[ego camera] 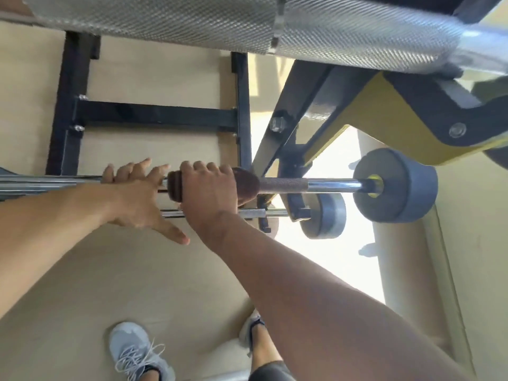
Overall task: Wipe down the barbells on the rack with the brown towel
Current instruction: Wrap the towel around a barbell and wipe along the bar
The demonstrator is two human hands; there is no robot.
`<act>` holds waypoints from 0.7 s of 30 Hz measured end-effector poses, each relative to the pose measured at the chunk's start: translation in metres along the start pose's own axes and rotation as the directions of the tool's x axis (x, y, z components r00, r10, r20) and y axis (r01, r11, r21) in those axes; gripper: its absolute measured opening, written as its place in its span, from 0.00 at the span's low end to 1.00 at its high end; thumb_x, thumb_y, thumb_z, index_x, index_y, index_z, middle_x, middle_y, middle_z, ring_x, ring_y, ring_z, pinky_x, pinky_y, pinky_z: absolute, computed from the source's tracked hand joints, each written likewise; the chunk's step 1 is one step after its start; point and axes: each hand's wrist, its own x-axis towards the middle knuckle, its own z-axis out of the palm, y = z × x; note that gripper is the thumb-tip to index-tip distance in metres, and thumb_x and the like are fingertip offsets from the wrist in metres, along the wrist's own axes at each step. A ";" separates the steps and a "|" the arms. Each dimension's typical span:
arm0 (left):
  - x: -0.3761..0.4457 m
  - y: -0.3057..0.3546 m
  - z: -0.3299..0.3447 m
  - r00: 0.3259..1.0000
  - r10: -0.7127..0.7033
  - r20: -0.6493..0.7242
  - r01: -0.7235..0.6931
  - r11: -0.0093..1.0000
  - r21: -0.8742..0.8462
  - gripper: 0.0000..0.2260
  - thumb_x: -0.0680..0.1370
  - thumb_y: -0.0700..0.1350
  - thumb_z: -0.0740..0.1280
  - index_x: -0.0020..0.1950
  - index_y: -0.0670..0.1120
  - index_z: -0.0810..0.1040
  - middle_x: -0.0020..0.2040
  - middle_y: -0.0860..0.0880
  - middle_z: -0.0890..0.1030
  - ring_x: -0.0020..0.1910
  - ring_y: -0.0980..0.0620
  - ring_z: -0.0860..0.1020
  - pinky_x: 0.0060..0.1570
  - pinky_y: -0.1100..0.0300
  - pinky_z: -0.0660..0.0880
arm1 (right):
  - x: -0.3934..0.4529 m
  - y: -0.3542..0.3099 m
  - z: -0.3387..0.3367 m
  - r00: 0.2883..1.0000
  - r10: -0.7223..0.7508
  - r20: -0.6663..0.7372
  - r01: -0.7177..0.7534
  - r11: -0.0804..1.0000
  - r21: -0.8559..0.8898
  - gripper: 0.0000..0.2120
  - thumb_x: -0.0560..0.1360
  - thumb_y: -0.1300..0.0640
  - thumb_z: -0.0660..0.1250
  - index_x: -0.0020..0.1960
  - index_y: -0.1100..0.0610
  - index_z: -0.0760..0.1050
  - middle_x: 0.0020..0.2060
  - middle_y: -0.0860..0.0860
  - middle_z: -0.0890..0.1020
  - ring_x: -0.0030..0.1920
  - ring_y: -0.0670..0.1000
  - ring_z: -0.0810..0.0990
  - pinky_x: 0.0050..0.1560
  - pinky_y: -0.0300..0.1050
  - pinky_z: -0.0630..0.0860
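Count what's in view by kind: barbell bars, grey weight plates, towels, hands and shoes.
Barbell bars: 3 (knurled bar at the top, gripped bar, lower bar)
Grey weight plates: 2 (larger plate, smaller plate)
Brown towel: 1
Hands: 2 (left hand, right hand)
Shoes: 2 (left shoe, right shoe)
Total: 10

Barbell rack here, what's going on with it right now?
A person is wiping a barbell on the rack. The right hand grips the brown towel, wrapped around the bar's shaft. The left hand rests open on the bar just beside it, fingers straight. The knurled section and the grey weight to the right are uncovered.
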 end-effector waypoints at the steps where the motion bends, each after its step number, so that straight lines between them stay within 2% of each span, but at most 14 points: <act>1: -0.003 -0.002 -0.008 0.999 0.030 0.036 -0.029 0.999 -0.036 0.71 0.45 0.86 0.60 0.81 0.56 0.41 0.82 0.50 0.43 0.80 0.45 0.45 0.76 0.43 0.41 | 0.000 0.000 0.000 1.000 -0.018 -0.012 0.018 1.000 0.014 0.22 0.73 0.53 0.72 0.65 0.52 0.73 0.57 0.50 0.81 0.59 0.54 0.78 0.64 0.52 0.69; 3: -0.011 0.000 -0.023 0.985 0.120 0.126 -0.084 0.962 -0.261 0.54 0.57 0.86 0.50 0.78 0.59 0.58 0.80 0.56 0.56 0.77 0.55 0.59 0.76 0.48 0.46 | -0.010 0.012 0.001 0.996 -0.072 -0.046 0.077 0.988 0.134 0.27 0.72 0.55 0.73 0.69 0.52 0.72 0.61 0.50 0.80 0.63 0.54 0.76 0.70 0.51 0.65; 4: -0.014 0.005 -0.029 0.973 0.168 0.161 -0.081 0.893 -0.444 0.46 0.62 0.85 0.48 0.74 0.62 0.63 0.78 0.58 0.60 0.74 0.59 0.62 0.76 0.50 0.46 | -0.022 0.020 0.000 0.994 -0.079 -0.074 0.095 0.964 0.248 0.30 0.71 0.56 0.74 0.72 0.52 0.71 0.64 0.51 0.79 0.67 0.55 0.73 0.74 0.52 0.62; 5: -0.012 0.009 -0.032 0.968 0.185 0.172 -0.060 0.830 -0.554 0.43 0.64 0.84 0.46 0.73 0.64 0.66 0.78 0.58 0.61 0.75 0.57 0.62 0.76 0.50 0.46 | -0.037 0.026 -0.002 0.993 -0.045 -0.106 0.081 0.924 0.373 0.33 0.70 0.57 0.76 0.73 0.52 0.71 0.68 0.51 0.77 0.71 0.54 0.70 0.76 0.52 0.60; 7: -0.002 0.020 -0.030 0.985 0.094 0.145 0.002 0.831 -0.556 0.41 0.68 0.81 0.43 0.71 0.61 0.69 0.77 0.52 0.67 0.76 0.48 0.62 0.76 0.46 0.48 | -0.070 0.033 -0.007 0.979 0.130 -0.155 -0.015 0.812 0.584 0.31 0.71 0.57 0.77 0.72 0.51 0.73 0.70 0.50 0.75 0.73 0.52 0.68 0.76 0.51 0.62; 8: 0.001 0.026 -0.025 0.992 0.042 0.118 0.028 0.840 -0.541 0.39 0.70 0.79 0.45 0.69 0.57 0.73 0.73 0.48 0.72 0.72 0.45 0.66 0.74 0.45 0.54 | -0.086 0.035 -0.009 0.959 0.242 -0.149 -0.082 0.736 0.672 0.28 0.72 0.57 0.76 0.71 0.50 0.74 0.69 0.47 0.76 0.71 0.48 0.69 0.74 0.47 0.66; 10: 0.008 0.041 -0.012 0.998 -0.064 -0.016 0.043 0.818 -0.573 0.33 0.75 0.74 0.55 0.62 0.49 0.78 0.59 0.45 0.80 0.57 0.44 0.75 0.61 0.49 0.66 | -0.107 0.038 -0.014 0.905 0.425 -0.022 -0.223 0.516 0.827 0.26 0.75 0.57 0.74 0.71 0.46 0.72 0.67 0.42 0.74 0.66 0.40 0.71 0.68 0.39 0.71; 11: 0.013 0.048 -0.008 0.988 -0.101 -0.119 0.007 0.787 -0.617 0.29 0.76 0.69 0.61 0.59 0.46 0.80 0.53 0.45 0.81 0.51 0.45 0.77 0.57 0.52 0.70 | -0.110 0.039 -0.017 0.874 0.481 0.064 -0.274 0.381 0.883 0.26 0.76 0.56 0.73 0.72 0.44 0.70 0.65 0.39 0.74 0.63 0.37 0.72 0.66 0.38 0.72; 13: 0.011 0.063 0.000 0.923 -0.149 -0.356 -0.167 0.679 -0.715 0.17 0.78 0.58 0.68 0.55 0.45 0.83 0.47 0.48 0.84 0.44 0.48 0.81 0.48 0.56 0.78 | -0.110 0.040 -0.019 0.825 0.537 0.176 -0.293 0.141 0.946 0.25 0.78 0.53 0.70 0.72 0.41 0.68 0.64 0.36 0.75 0.60 0.35 0.76 0.62 0.40 0.76; 15: -0.018 0.073 0.016 0.812 -0.156 -0.563 -0.377 0.597 -0.708 0.09 0.80 0.50 0.69 0.52 0.46 0.83 0.40 0.53 0.83 0.38 0.58 0.81 0.36 0.65 0.78 | -0.111 0.037 -0.022 0.799 0.552 0.238 -0.299 0.022 0.954 0.25 0.79 0.50 0.67 0.74 0.39 0.65 0.63 0.33 0.76 0.58 0.36 0.79 0.57 0.42 0.77; 16: -0.035 0.081 0.023 0.757 -0.130 -0.640 -0.460 0.590 -0.663 0.07 0.80 0.49 0.69 0.51 0.46 0.83 0.37 0.58 0.82 0.36 0.62 0.80 0.35 0.68 0.76 | -0.114 0.036 -0.024 0.793 0.554 0.253 -0.295 -0.015 0.955 0.26 0.80 0.47 0.66 0.75 0.38 0.63 0.63 0.32 0.75 0.58 0.38 0.80 0.55 0.44 0.78; 18: -0.068 0.096 0.032 0.729 -0.029 -0.684 -0.543 0.583 -0.604 0.03 0.79 0.48 0.69 0.46 0.52 0.82 0.29 0.65 0.79 0.33 0.64 0.78 0.33 0.74 0.70 | -0.123 0.039 -0.032 0.793 0.536 0.289 -0.256 -0.137 0.957 0.29 0.80 0.44 0.66 0.78 0.38 0.59 0.62 0.34 0.77 0.57 0.44 0.82 0.47 0.47 0.83; 19: -0.082 0.104 0.034 0.733 0.038 -0.679 -0.571 0.576 -0.585 0.06 0.79 0.46 0.69 0.44 0.57 0.80 0.29 0.67 0.78 0.32 0.66 0.77 0.32 0.76 0.68 | -0.128 0.042 -0.036 0.803 0.515 0.299 -0.227 -0.201 0.953 0.29 0.80 0.44 0.66 0.78 0.40 0.59 0.62 0.36 0.78 0.56 0.47 0.83 0.40 0.46 0.82; 21: -0.103 0.120 0.032 0.692 0.205 -0.692 -0.667 0.548 -0.505 0.11 0.79 0.43 0.68 0.44 0.60 0.77 0.33 0.71 0.78 0.33 0.68 0.77 0.33 0.79 0.67 | -0.144 0.054 -0.044 0.815 0.506 0.283 -0.164 -0.267 0.950 0.29 0.80 0.46 0.64 0.79 0.44 0.60 0.64 0.44 0.79 0.53 0.52 0.85 0.31 0.46 0.77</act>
